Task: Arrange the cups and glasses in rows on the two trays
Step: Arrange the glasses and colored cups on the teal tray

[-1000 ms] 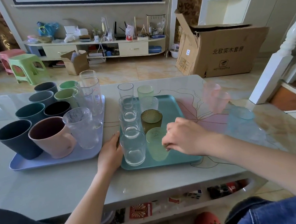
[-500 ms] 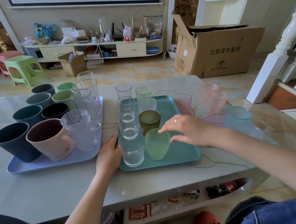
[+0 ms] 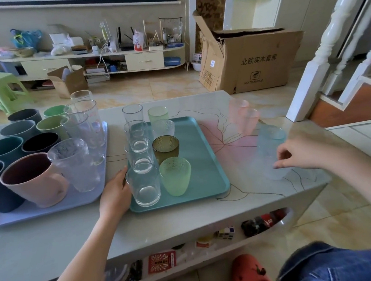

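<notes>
While the right hand (image 3: pixel 294 156) pinches a blurred blue glass (image 3: pixel 271 150), its grip partly hides it.

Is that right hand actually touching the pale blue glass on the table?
Touching. In the head view the right hand has its fingertips curled against the side of the pale blue glass, with no gap showing between them.

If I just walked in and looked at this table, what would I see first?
Probably the teal tray in the middle, with two neat rows of glasses and the frosted green glass in front. Left of it, a lilac tray is crowded with big mugs. The right hand reaches for a pale blue glass standing off the trays.
</notes>
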Available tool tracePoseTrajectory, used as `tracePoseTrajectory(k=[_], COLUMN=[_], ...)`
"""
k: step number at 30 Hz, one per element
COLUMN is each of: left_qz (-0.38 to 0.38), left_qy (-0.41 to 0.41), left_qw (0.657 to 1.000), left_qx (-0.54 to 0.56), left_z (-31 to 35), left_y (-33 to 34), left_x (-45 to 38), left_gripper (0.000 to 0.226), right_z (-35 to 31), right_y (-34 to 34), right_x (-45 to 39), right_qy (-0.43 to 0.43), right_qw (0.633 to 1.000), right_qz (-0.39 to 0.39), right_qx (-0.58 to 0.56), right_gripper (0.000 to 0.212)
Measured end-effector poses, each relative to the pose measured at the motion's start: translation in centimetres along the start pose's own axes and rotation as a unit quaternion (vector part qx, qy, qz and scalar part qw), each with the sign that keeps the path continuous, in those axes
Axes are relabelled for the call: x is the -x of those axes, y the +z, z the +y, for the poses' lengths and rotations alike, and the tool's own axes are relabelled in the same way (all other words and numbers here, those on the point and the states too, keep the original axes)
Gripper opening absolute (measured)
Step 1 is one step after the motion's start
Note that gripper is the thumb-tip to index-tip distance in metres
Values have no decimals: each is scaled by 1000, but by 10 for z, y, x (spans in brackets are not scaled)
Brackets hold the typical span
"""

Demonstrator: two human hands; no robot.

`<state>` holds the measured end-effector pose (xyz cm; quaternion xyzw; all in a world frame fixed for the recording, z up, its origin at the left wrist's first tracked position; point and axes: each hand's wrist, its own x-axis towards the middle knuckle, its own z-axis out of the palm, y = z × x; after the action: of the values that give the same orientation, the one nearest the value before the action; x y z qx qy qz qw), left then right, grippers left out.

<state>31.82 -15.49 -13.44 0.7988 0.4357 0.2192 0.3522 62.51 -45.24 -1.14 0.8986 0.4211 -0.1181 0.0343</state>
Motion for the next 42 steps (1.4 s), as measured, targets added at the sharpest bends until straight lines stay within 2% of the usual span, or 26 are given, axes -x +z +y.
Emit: tracePoseTrajectory(k=[2, 4, 8, 11, 14, 20, 24, 28, 34, 42], left_qz=[-3, -7, -6, -7, -4, 26, 26, 39, 51, 46], left_qy=[-6, -10, -15, -19, -20, -2, 8, 18, 20, 25], left_qw=[1000, 1000, 1000, 1000, 1000, 999, 998, 997, 998, 997], left_qx=[2, 3, 5, 13, 21, 25, 51, 57, 32, 52], left_z=[1, 3, 3, 4, 6, 6, 2, -4, -15, -17], left_y=[-1, -2, -3, -4, -5, -1, 2, 4, 7, 8], left_x=[1, 2, 2, 3, 4, 1, -5, -9, -17, -17], left_gripper=[65, 68, 65, 62, 66, 42, 51, 36, 34, 39], right_z=[3, 3, -6, -35, -74, -126, -144, -155, -164, -174], right_y=[8, 10, 4, 1, -18, -52, -49, -40, -30, -9], right_x=[-3, -8, -22, -30, -46, -122, -172, -214, -248, -260], right_qy=[-6, -8, -16, -51, -92, -121, -120, -99, -71, -86], right_qw=[1000, 999, 999, 996, 992, 981, 979, 978, 979, 983], right_qz=[-25, -23, 29, 71, 85, 154, 162, 177, 176, 159], right_qx=[15, 27, 10, -16, 8, 6, -31, -42, -78, -31], right_gripper=[20, 25, 29, 25, 20, 12, 13, 11, 12, 12])
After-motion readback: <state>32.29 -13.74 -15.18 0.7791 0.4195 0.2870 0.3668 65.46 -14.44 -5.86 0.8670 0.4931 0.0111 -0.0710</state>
